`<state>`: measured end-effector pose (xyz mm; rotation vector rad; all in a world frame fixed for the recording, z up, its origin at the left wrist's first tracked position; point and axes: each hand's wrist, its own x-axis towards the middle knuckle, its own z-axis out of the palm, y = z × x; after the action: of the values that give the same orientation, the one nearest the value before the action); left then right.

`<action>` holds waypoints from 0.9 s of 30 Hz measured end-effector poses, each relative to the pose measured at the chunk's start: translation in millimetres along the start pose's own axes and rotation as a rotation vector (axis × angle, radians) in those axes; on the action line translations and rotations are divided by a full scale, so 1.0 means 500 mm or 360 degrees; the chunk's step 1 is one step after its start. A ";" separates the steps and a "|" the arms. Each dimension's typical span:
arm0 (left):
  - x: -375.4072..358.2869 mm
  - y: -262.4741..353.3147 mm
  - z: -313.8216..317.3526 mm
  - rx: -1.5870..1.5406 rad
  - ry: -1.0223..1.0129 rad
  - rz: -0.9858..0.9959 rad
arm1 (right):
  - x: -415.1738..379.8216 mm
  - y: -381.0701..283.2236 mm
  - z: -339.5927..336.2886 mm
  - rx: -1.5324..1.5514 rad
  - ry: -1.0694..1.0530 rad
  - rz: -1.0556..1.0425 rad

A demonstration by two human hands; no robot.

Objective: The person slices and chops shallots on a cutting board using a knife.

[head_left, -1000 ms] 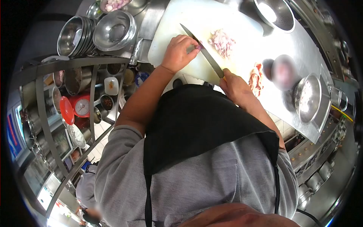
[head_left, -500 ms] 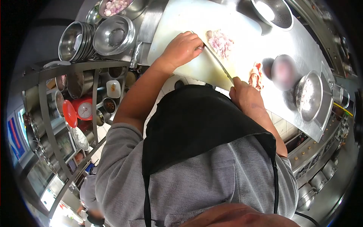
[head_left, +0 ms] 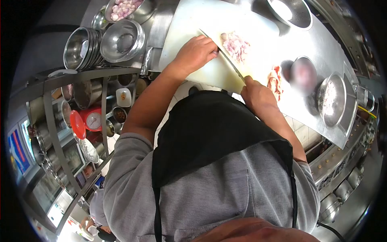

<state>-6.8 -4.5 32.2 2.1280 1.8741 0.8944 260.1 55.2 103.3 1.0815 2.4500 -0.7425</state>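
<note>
View from the head camera, looking down over a grey sweatshirt and black apron at a steel worktop. The right hand is closing around the handle of a knife at the near edge of a white cutting board; the handle itself is lying hidden inside the fist. The blade is running away from the body across the board, its tip pointing toward the far left. The left hand is resting curled on the board, its fingertips pressing just beside the blade. Whether something small is lying under those fingertips cannot be told.

Just beyond the blade, on its right side, a heap of chopped pinkish pieces is lying on the board. A smaller reddish scrap pile is sitting near the right hand, at the board's right edge.

To the left of the board, a single steel bowl is standing beside a stack of steel bowls. Farther back, another bowl holding peeled shallots is showing at the upper edge. On the worktop to the right, a steel strainer is resting on a tray, and a further bowl is standing at the far side. Below the worktop on the left, a red kitchen scale is sitting on a rack among pots.
</note>
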 end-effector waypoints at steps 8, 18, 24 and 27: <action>-0.009 -0.003 -0.001 -0.0018 0.0013 0.0001 | 0.003 -0.036 -0.017 0.0008 -0.0063 0.0088; -0.008 -0.004 0.006 0.0028 0.0065 0.0053 | 0.005 -0.059 -0.023 -0.0022 -0.0158 0.0208; -0.014 -0.002 0.003 0.0052 0.0050 0.0031 | 0.010 -0.064 -0.044 0.0041 -0.0131 0.0102; -0.012 0.001 0.001 0.0044 0.0062 0.0044 | 0.021 -0.053 -0.010 0.0001 -0.0128 0.0138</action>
<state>-6.4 -10.2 29.8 2.1727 1.8906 0.9279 232.4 48.9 110.2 1.1283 2.3207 -0.7446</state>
